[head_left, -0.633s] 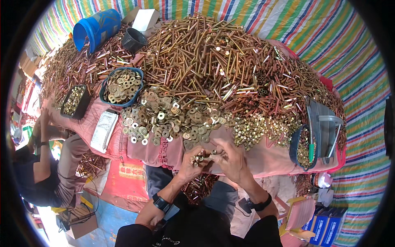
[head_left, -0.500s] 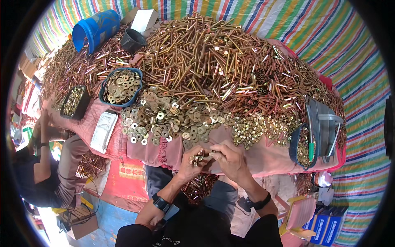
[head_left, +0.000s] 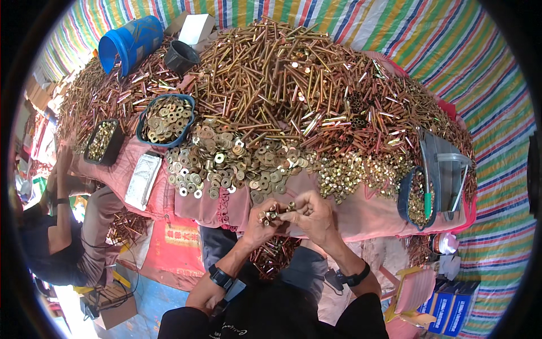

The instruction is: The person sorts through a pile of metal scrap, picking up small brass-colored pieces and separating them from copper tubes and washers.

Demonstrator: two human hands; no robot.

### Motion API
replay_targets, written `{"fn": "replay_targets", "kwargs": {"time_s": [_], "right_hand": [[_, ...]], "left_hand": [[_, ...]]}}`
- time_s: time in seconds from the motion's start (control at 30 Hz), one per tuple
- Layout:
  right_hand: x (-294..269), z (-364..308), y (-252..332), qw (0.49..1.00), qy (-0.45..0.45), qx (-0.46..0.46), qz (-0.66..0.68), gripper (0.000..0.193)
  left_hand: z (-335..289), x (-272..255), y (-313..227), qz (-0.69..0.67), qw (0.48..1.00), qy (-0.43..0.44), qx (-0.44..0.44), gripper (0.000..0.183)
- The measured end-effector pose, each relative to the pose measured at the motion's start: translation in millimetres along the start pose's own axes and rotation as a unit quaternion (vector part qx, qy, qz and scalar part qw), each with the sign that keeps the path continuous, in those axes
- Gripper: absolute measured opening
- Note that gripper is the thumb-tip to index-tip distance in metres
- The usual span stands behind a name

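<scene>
Over the near edge of the cloth-covered table, my left hand (head_left: 258, 227) is closed around a bundle of several brass-coloured bolts (head_left: 270, 216), their ends poking up past the fingers. Against the bundle's right side, my right hand (head_left: 314, 219) has its thumb on it and its fingers bent together. Whatever sits in those right fingertips is too small to make out. Just beyond both hands lies a spread of flat round washers (head_left: 223, 164). To their right is a pile of small golden nuts (head_left: 361, 172).
A large heap of long bolts and metal sleeves (head_left: 265, 79) covers the table's far part. Tubs of washers (head_left: 189, 135) and nuts (head_left: 117, 141) stand left, another tub (head_left: 404, 198) right. A blue bucket (head_left: 135, 48) lies far left. Another person's arm (head_left: 61, 186) is at left.
My right hand's fingers have curled and shifted slightly at the bundle, and a bolt end now shows between the hands. The left hand keeps its hold on the bolts.
</scene>
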State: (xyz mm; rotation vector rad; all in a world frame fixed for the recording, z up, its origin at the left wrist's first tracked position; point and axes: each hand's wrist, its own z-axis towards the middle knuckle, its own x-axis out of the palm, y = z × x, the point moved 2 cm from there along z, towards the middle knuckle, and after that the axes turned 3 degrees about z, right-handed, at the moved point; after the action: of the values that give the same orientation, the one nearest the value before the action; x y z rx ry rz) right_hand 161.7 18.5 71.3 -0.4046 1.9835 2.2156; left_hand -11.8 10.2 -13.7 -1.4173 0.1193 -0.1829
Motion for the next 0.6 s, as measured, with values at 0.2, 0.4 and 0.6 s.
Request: {"fn": "replay_targets", "kwargs": {"time_s": [0.2, 0.4, 0.6], "right_hand": [[-1.8, 4.5, -4.0, 0.985, 0.029, -0.139, -0.095, 0.033], [1.6, 1.4, -2.3, 0.989, 0.018, -0.126, -0.078, 0.031], [3.0, -2.1, -3.0, 0.994, -0.006, -0.105, -0.038, 0.031]], "left_hand": [[-1.7, 0.4, 2.7, -0.031, 0.998, 0.011, -0.05, 0.022], [-0.9, -0.4, -2.8, 0.0, 1.0, 0.009, -0.005, 0.02], [-0.6, 1.2, -1.9, -0.01, 1.0, 0.007, -0.014, 0.02]]}}
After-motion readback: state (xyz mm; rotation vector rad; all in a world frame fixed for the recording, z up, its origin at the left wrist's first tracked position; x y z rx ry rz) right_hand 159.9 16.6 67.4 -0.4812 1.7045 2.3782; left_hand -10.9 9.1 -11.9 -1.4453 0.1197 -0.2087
